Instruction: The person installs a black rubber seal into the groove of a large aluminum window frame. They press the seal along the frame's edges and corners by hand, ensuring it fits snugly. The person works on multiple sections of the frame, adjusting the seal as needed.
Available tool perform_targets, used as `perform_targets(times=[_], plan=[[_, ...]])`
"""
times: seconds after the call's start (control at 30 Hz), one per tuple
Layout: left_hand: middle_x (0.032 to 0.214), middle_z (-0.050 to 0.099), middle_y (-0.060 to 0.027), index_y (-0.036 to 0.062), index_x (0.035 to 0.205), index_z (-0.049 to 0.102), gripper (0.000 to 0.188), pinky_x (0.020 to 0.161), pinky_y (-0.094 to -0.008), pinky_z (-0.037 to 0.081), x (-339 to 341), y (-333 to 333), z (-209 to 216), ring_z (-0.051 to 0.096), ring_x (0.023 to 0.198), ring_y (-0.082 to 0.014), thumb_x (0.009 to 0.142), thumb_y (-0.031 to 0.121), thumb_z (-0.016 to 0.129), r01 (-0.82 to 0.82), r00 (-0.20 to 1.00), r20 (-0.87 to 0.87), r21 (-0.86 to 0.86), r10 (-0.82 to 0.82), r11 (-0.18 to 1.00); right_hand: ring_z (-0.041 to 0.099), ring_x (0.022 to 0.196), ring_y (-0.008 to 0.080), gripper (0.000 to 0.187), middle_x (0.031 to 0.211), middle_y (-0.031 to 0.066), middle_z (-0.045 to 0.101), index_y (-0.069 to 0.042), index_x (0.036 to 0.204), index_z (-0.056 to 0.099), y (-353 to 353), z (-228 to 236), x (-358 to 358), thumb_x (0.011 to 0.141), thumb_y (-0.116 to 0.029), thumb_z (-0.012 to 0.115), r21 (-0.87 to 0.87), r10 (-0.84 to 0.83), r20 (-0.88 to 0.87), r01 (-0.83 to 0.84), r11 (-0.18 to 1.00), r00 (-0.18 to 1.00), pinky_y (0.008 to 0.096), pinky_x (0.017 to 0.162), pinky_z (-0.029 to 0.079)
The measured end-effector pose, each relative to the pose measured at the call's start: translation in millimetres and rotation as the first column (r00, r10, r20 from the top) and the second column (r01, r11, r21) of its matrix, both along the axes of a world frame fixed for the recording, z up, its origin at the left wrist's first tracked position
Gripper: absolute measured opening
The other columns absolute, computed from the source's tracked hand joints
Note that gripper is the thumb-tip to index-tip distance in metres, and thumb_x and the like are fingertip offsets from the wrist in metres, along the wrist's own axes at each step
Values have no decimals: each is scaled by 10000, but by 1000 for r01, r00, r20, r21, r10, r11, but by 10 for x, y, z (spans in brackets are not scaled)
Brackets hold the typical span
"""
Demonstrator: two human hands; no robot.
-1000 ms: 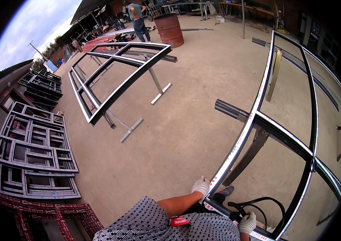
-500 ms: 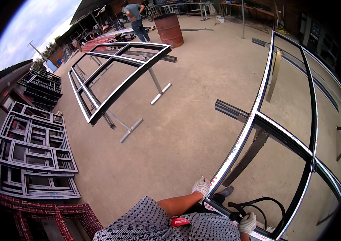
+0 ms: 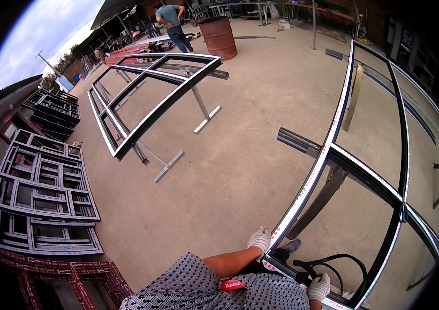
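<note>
Window frame [image 3: 333,150] runs long-axis away from both gloved hands, left hand [image 3: 259,239] gripping its near side rail, right hand [image 3: 319,286] closed on its bottom rail.

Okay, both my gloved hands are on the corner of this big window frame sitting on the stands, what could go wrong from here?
1. The window frame is long and you hold only its near corner, left hand and right hand close together; it might twist or slide off the metal trestle.
2. The black rubber strip loops loosely inside the corner and may snag or tangle.
3. Your shoe sits right under the frame edge, so a slip could land on it.
</note>
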State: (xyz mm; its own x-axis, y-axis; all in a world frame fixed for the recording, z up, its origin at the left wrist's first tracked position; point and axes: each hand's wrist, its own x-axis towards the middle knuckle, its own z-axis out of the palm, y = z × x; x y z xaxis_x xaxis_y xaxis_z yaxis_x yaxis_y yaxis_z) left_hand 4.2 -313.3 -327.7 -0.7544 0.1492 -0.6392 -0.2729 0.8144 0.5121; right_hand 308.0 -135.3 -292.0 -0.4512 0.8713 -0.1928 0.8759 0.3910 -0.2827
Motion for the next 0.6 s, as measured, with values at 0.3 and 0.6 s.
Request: perform_targets(times=[0.3, 0.6], plan=[[1264, 674, -277, 105, 1276, 685, 541, 1047, -521, 491, 9, -24, -25, 633, 1203, -453, 1020, 437, 343, 11, 1000, -11, 0, -11, 1000, 676, 880, 422, 75, 956, 199, 678, -63, 952, 675, -6, 9, -12, 927, -98, 613, 5, -3, -5, 3, 1000, 1000, 509, 799, 541], [1259, 675, -279, 107, 1280, 684, 538, 1046, -525, 493, 15, -20, 15, 637, 1197, -455, 1014, 437, 354, -10, 1000, -22, -4, 10, 1000, 680, 868, 416, 69, 943, 197, 679, -64, 947, 675, -10, 9, -17, 919, -96, 621, 23, 2, -30, -1, 1000, 1000, 506, 793, 544]])
